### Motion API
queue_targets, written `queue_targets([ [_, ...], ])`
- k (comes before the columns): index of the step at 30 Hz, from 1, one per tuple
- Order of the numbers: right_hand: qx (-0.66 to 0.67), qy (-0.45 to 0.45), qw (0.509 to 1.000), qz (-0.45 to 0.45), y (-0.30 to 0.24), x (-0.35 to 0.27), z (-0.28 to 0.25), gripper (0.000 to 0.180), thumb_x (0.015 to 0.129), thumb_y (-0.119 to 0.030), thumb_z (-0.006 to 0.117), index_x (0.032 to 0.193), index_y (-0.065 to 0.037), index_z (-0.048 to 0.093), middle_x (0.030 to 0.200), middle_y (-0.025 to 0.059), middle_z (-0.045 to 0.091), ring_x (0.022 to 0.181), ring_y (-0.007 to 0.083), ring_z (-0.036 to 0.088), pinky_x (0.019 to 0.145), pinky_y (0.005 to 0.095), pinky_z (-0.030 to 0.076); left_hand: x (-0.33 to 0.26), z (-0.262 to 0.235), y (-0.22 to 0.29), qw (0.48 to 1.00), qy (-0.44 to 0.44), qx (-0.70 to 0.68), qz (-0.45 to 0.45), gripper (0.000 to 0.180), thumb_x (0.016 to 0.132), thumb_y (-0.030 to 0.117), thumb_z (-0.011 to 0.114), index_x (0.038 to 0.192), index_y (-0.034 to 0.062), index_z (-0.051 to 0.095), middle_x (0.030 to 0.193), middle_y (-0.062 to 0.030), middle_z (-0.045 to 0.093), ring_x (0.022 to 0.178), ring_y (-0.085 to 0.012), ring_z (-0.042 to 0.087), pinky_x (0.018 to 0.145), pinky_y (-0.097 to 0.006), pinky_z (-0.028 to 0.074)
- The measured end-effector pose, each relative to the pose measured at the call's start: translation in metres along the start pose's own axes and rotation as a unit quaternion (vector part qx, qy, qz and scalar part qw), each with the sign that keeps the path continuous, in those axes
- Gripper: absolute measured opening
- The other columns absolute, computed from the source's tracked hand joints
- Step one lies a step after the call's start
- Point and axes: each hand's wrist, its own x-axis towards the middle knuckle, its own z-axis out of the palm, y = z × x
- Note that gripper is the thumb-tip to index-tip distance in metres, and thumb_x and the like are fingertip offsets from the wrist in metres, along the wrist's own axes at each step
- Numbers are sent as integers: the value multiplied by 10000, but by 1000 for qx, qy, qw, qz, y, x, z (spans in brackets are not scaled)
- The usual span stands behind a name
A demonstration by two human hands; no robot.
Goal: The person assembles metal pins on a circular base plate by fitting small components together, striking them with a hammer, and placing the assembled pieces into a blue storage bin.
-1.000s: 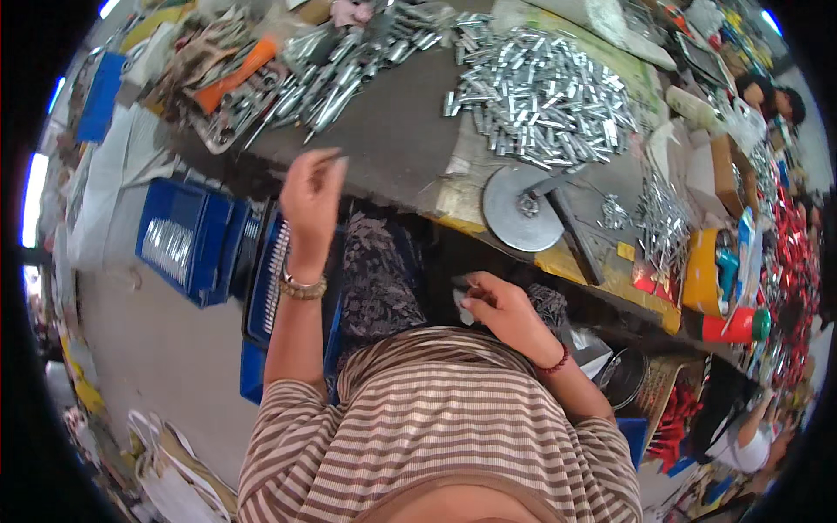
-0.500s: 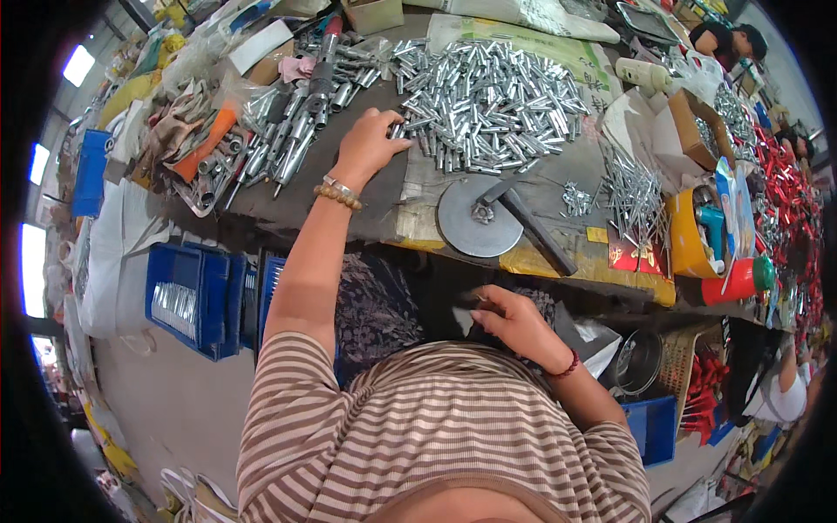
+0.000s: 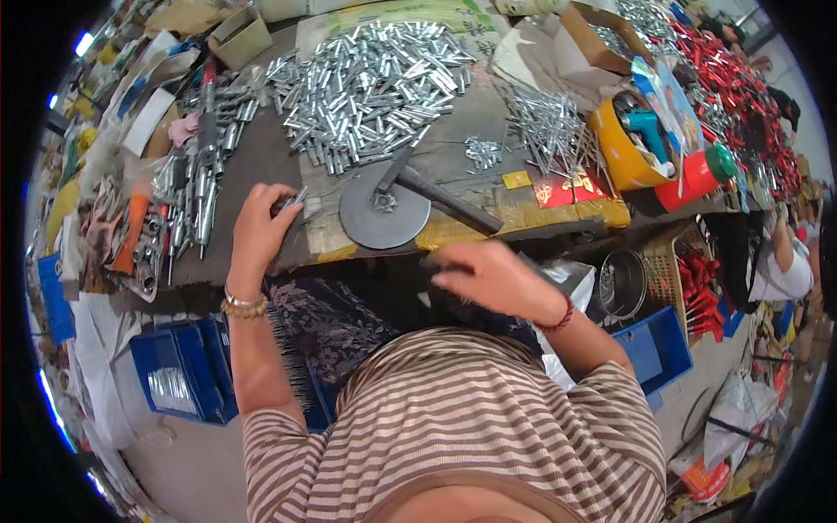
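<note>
My left hand [image 3: 263, 222] is at the table's front edge with thumb and fingers closed on a short silver metal tube [image 3: 301, 196]. Beyond it spreads a big heap of similar metal tubes [image 3: 375, 87]. A hammer [image 3: 445, 200] rests with its head on a round metal plate [image 3: 384, 213], its dark handle pointing to the near right. In front of the table edge, above my lap, is my right hand [image 3: 493, 277]. Its fingers are curled together and slightly blurred; whatever they hold, if anything, cannot be made out.
Metal rods and tools [image 3: 205, 166] lie at the left. To the right are small pins [image 3: 482, 152], long thin nails [image 3: 554, 131], a yellow container [image 3: 623, 144] and a red cup [image 3: 689, 179]. Blue bins [image 3: 179, 370] stand below the table.
My view has turned to the right. The left hand has drawn back from the heap toward the table edge with a tube in its fingers. My right hand has risen toward the table edge.
</note>
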Motion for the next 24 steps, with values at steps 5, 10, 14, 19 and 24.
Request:
queue_targets([
  [5, -275, 271, 922, -38, 35, 34, -62, 169, 879, -93, 710, 1042, -51, 708, 972, 160, 688, 910, 370, 693, 783, 457, 560, -5, 0, -21, 996, 61, -52, 41, 247, 926, 136, 704, 1158, 48, 709, 1011, -124, 633, 918, -286, 659, 823, -381, 513],
  [10, -496, 253, 825, -92, 72, 72, -101, 141, 805, -67, 702, 945, -90, 696, 1020, 92, 632, 1037, 312, 637, 848, 428, 544, -10, 10, -15, 994, 80, -45, -53, 357, 893, 98, 700, 1248, 71, 672, 1012, -123, 693, 855, -266, 690, 797, -396, 552],
  [14, -548, 162, 816, -83, 74, 69, -113, 113, 782, -80, 699, 895, -89, 705, 1012, 65, 635, 1042, 271, 625, 894, 400, 524, -23, 7, 6, 983, 113, -120, -84, 370, 885, 71, 745, 1245, 49, 663, 935, -95, 704, 750, -172, 666, 737, -315, 546],
  [19, -568, 110, 804, -135, 70, 71, -118, 84, 789, -107, 695, 872, -100, 706, 947, 53, 636, 1022, 267, 624, 889, 402, 524, -39, 14, 33, 974, 85, -202, -59, 372, 879, 74, 761, 1238, 40, 666, 936, -89, 700, 772, -170, 659, 747, -311, 549],
  [24, -529, 119, 820, -184, 68, 75, -118, 173, 757, -75, 726, 912, -91, 650, 951, 77, 634, 973, 297, 625, 870, 422, 520, -45, 38, 66, 982, 22, -171, 79, 318, 882, 52, 782, 1187, 39, 692, 967, -44, 673, 801, -116, 611, 750, -270, 528],
])
